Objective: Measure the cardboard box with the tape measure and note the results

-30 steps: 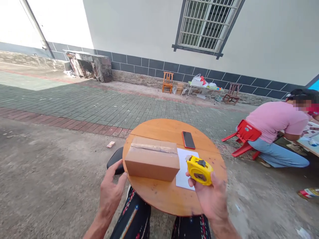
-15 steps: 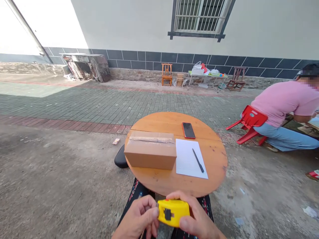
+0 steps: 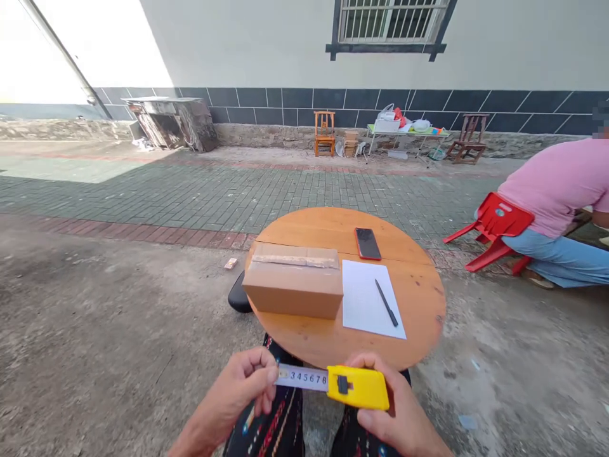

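Observation:
My right hand [image 3: 387, 406] is closed around a yellow tape measure [image 3: 364, 388] with a black slider on its face. Between finger and thumb, my left hand [image 3: 247, 384] pinches the free end of the white blade [image 3: 307, 378], on which the numbers 3 to 8 show. Both hands are over my lap, just short of the round wooden table [image 3: 323, 346]. On that table a closed cardboard box [image 3: 292, 282] sits at the left. Beside it lies a sheet of paper [image 3: 361, 298] with a black pen [image 3: 386, 303] on top. A phone [image 3: 368, 244] rests farther back.
At the right, a person in a pink shirt [image 3: 561, 181] sits on a red plastic chair [image 3: 504, 219]. Wooden chairs and a cluttered folding table [image 3: 409, 131] stand along the wall. A black padded object [image 3: 239, 295] juts out under the table's left edge.
My hands have moved apart, drawing a short length of blade out of the tape measure. The view has shifted slightly, while the box, paper, pen and phone stay in place on the table.

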`<state>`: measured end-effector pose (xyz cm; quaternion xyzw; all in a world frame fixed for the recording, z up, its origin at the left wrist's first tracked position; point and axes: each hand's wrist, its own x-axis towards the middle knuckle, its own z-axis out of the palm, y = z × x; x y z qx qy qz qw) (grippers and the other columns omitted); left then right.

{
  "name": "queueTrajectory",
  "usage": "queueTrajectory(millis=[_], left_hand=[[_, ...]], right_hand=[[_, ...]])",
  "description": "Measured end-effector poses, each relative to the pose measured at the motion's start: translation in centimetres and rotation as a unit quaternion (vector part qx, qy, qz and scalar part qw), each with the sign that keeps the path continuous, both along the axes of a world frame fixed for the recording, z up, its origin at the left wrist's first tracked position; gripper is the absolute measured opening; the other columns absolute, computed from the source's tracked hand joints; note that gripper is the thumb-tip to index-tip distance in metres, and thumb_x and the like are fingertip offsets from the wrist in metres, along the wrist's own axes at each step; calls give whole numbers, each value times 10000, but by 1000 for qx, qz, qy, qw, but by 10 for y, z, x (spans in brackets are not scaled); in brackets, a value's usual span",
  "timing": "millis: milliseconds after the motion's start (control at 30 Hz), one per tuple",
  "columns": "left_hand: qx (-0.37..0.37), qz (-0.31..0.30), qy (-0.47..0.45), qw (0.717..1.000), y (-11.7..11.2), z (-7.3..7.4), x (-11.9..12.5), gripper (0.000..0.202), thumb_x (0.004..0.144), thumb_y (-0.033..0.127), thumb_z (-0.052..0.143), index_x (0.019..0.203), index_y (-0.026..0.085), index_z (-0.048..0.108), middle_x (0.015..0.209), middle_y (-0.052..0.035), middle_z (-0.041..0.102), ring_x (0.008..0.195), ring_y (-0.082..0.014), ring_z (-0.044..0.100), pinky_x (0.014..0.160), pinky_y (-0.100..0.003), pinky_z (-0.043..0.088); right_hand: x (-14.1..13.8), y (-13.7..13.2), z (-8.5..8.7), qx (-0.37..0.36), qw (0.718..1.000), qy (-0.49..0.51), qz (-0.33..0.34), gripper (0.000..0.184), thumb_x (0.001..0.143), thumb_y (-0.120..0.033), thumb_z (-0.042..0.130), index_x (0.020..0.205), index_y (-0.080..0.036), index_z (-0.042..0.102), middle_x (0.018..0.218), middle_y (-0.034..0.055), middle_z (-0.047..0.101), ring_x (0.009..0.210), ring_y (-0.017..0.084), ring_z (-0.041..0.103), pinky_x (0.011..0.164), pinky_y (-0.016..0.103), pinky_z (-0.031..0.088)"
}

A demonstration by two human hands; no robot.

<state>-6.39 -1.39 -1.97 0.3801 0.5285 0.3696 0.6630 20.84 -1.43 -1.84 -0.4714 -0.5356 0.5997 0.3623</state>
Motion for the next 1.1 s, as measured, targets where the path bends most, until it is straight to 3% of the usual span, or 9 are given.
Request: queueTrajectory(millis=[133,233,433,567,733,933,1100], left_hand=[[65,80,57,993,28,33,-40,439,644,564,755,583,173,566,497,1,564,420,-97,478,442,-230,362],[101,105,83,986,57,50,-62,410,656,541,729,591,172,563,522,12,557,429,-85,463,448,-230,355],[143,94,128,977,129,72,-86,399,641,536,699,591,178,531,520,23,536,426,-73,441,418,-218,312],[132,83,157,975,162,73,-93,385,617,520,709,600,170,548,514,25,538,411,-69,437,393,-210,282],[116,61,193,972,179,64,-99,360,631,499,702,593,175,551,518,24,546,429,-79,464,404,-210,294],[109,39,212,970,187,55,-102,307,656,455,668,586,182,548,500,37,523,428,-77,423,424,-220,297],[116,28,231,966,192,50,-96,301,677,445,643,564,189,532,506,34,525,439,-82,424,438,-224,310]], right_hand=[[6,22,10,52,989,-16,-135,442,589,-495,815,947,-270,688,1015,43,699,874,242,622,693,290,505],[9,53,15,87,975,-15,-205,518,537,-515,860,966,-271,702,935,42,711,802,234,634,645,291,534],[-4,120,47,157,962,4,-222,541,530,-481,883,969,-224,699,830,34,709,720,220,619,586,301,522],[-17,154,59,183,960,-1,-213,493,572,-520,859,918,-208,697,765,8,680,681,179,580,576,275,476],[-19,178,51,170,961,-3,-218,477,593,-525,848,913,-206,695,733,-13,643,634,145,512,551,263,416],[-10,186,41,171,957,-28,-234,473,591,-556,839,887,-215,701,705,-12,630,635,154,486,523,261,365],[-4,182,45,174,953,-16,-247,471,580,-553,840,887,-223,702,696,-10,641,616,155,514,509,260,379]])
